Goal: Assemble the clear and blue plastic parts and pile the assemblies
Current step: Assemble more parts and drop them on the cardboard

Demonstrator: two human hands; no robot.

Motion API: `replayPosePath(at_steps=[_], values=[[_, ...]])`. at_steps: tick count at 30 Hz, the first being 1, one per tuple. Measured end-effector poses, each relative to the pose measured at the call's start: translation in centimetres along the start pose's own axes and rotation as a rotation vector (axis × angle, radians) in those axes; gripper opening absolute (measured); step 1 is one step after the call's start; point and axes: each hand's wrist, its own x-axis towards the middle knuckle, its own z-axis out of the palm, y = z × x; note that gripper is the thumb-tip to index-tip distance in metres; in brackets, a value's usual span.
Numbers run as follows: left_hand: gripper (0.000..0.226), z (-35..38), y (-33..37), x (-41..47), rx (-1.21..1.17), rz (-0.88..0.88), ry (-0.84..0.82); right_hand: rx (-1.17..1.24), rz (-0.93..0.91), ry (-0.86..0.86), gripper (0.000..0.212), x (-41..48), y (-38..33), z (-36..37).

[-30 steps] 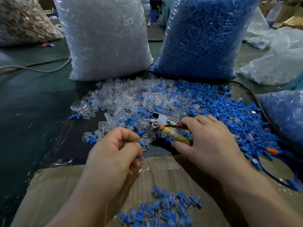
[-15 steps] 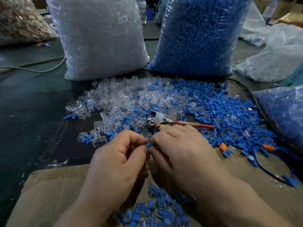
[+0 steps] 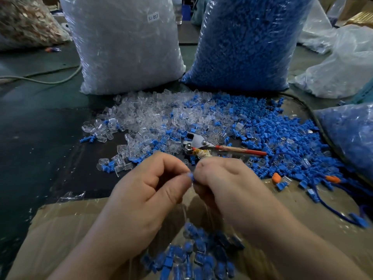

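Left hand (image 3: 145,190) and right hand (image 3: 228,182) meet fingertip to fingertip, both pinching one blue part (image 3: 190,176). A clear part in the grip: cannot tell, hidden. Its long axis looks left-right, hand to hand, so likely a straight push-together. Pile of assemblies (image 3: 193,257) on the cardboard (image 3: 70,229) sits directly below the pinch, bodyward, equally near both hands. Counts: one clear-parts sack (image 3: 125,43), one blue-parts sack (image 3: 246,41), one pliers (image 3: 198,141); loose parts (image 3: 201,122) uncountable.

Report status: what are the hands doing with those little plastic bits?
Left hand and right hand together, pinching a small blue plastic part. Finished clear-and-blue pile on the cardboard below. Red-handled metal cutter beyond, not blocking.
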Motion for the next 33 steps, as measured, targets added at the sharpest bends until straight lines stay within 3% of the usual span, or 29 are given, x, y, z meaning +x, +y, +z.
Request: replayPosePath(at_steps=[1, 3, 6, 8, 11, 14, 16, 18, 20, 22, 26, 29, 33], values=[[0.021, -0.2, 0.0, 0.0, 0.059, 0.04, -0.034, 0.139, 0.119, -0.102, 0.024, -0.1, -0.3, -0.5], [0.021, -0.7, 0.0, 0.0, 0.189, 0.064, -0.076, 0.088, 0.175, -0.198, 0.028, -0.2, -0.4, -1.5], [0.017, -1.3, -0.2, 0.4, 0.391, 0.044, -0.16, -0.342, 0.028, -0.059, 0.037, 0.1, 0.2, -1.9], [0.018, -1.2, -0.2, 0.4, 0.489, 0.064, -0.27, -0.526, -0.059, -0.004, 0.029, 0.1, 0.6, -1.6], [0.019, -0.8, 0.1, 0.3, 0.521, 0.127, -0.361, -0.751, -0.126, -0.072, 0.019, 0.0, 0.7, -1.0], [0.016, -0.9, 0.4, 0.3, 0.496, 0.122, -0.412, -0.817, -0.15, -0.156, 0.019, 0.1, 0.8, -1.0], [0.017, -1.1, 0.2, 0.4, 0.476, 0.08, -0.312, -0.83, -0.152, -0.191, 0.021, 0.3, 0.9, -1.1], [0.014, -1.4, -0.7, 0.9, 0.574, 0.062, -0.111, -0.831, -0.164, -0.168, 0.024, 0.6, 1.2, -1.0], [0.042, -1.4, -1.4, 1.4, 0.728, 0.015, -0.005, -0.823, -0.211, -0.073, 0.025, 1.1, 1.5, -0.6], [0.057, -1.2, -1.9, 1.7, 0.828, -0.005, -0.012, -0.836, -0.269, 0.021, 0.032, 1.6, 1.8, 0.0], [0.046, -0.6, -2.1, 2.0, 0.89, 0.033, -0.102, -0.902, -0.308, 0.097, 0.042, 2.5, 2.2, 1.2], [0.041, -0.5, -2.3, 2.1, 0.804, 0.041, -0.151, -0.942, -0.313, 0.099, 0.036, 2.6, 2.5, 1.5], [0.032, -0.3, -2.3, 1.9, 0.678, 0.012, -0.071, -0.946, -0.291, 0.077, 0.027, 2.8, 2.4, 1.3]])
